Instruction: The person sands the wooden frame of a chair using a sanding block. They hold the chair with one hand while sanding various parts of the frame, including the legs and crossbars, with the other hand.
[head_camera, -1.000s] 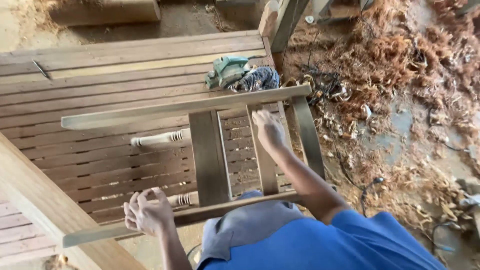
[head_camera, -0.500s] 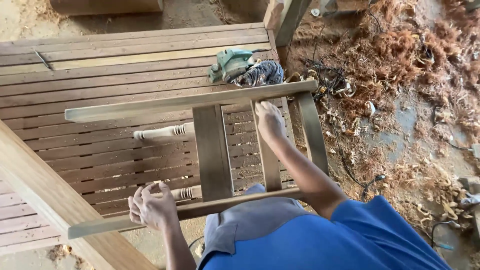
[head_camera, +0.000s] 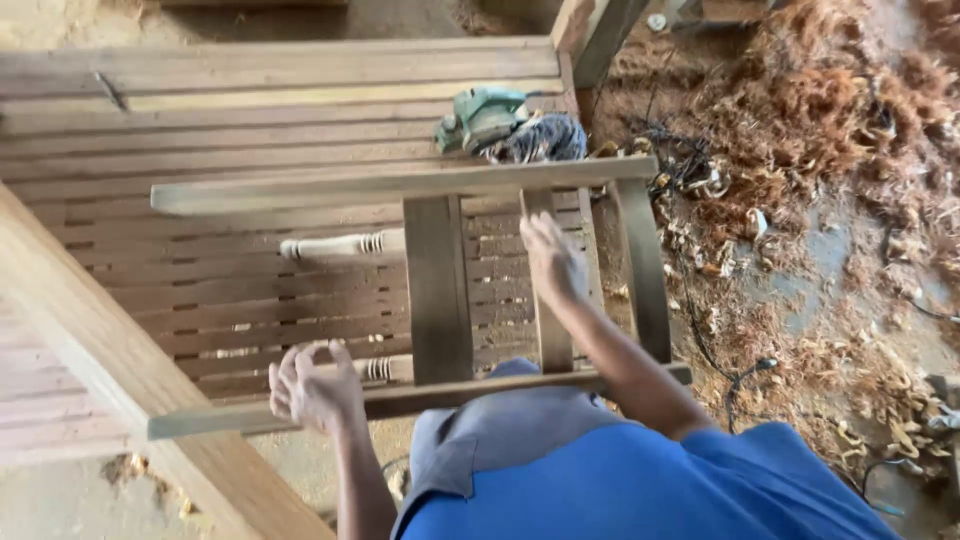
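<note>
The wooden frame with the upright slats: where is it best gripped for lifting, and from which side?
Probably by the long rails. The near rail from the person's side, where the left hand sits, and the far rail from above. Both run straight and overhang the slats, leaving free ends.

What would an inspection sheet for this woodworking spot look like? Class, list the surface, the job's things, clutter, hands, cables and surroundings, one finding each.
Surface: slatted wooden bench, bare boards, some dust.
Job's things: wooden frame of two long rails joined by three upright slats, lying over the bench; turned spindles beneath it.
Clutter: green power tool beside a dark bundled cloth at the bench edge.
Hands: left hand on the near rail; right hand on a middle slat.
Cables: dark cord trailing across the floor.
Surroundings: wood shavings heaped on the floor; a thick plank at left.
</note>
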